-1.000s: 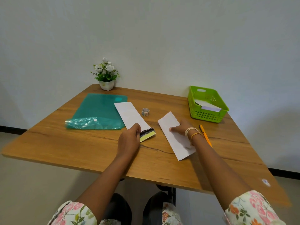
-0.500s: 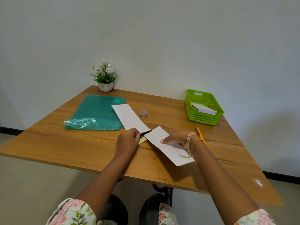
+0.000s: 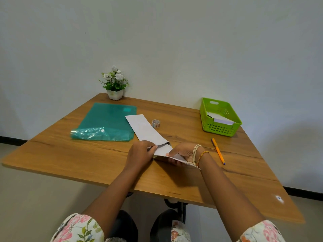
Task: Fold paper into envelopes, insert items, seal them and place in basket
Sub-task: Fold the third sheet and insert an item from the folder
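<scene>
Mid-insert here: the right hand (image 3: 183, 153) grips the envelope (image 3: 163, 151) just above the table (image 3: 70, 154), mouth toward the left hand (image 3: 141, 151), which pinches a dark item (image 3: 161, 146) at the opening. It looks part-way in. The basket (image 3: 221, 132) at the far right already holds folded paper, so some work seems done. Sealing and basketing remain; tape (image 3: 156, 123) and another sheet (image 3: 145, 130) wait nearby.
</scene>
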Demonstrator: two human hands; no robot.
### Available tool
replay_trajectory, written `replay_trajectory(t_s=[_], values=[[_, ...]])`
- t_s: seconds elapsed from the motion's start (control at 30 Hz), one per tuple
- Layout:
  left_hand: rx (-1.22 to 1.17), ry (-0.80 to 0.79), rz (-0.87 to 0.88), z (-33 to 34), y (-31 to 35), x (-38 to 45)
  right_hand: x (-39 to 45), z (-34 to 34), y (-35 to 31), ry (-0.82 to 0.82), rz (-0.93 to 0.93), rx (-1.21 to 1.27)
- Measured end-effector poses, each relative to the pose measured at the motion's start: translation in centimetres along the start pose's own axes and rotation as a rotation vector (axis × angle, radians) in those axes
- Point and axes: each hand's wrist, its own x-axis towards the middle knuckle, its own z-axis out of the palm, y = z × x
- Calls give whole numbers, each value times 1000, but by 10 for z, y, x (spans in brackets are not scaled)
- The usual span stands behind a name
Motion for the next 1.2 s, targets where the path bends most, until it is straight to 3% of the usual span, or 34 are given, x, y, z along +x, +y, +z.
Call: replay_trajectory(t_s=[0.2,0.3,0.4,0.57,0.7,0.77,0.83,0.9,0.97,1.07,1.2], values=[[-37,-6,-56,0,-4,2,10,6,-5,135,-31,66],[-33,30,-91,0,-5,3,2,2,-1,31,89,-21],[-35,34,-91,1,-4,3,-5,-10,2,-10,84,-104],[-92,-4,-49,-2,-3,3,5,3,-7,400,-73,-209],[-130,-6,-46,-4,-1,2,25,29,0,621,-275,154],[-134,11,-70,-4,-1,1,26,33,2,567,-303,255],[-126,19,-81,-3,-3,2,20,27,1,367,-273,303],[-106,15,-76,-2,-4,3,9,16,1,124,-241,226],[-101,12,-76,-1,-4,3,5,3,4,15,-263,88],[-107,12,-72,-1,-4,3,3,-2,6,114,-386,-112],[-127,2,-57,-4,-3,2,7,10,5,275,-494,43]])
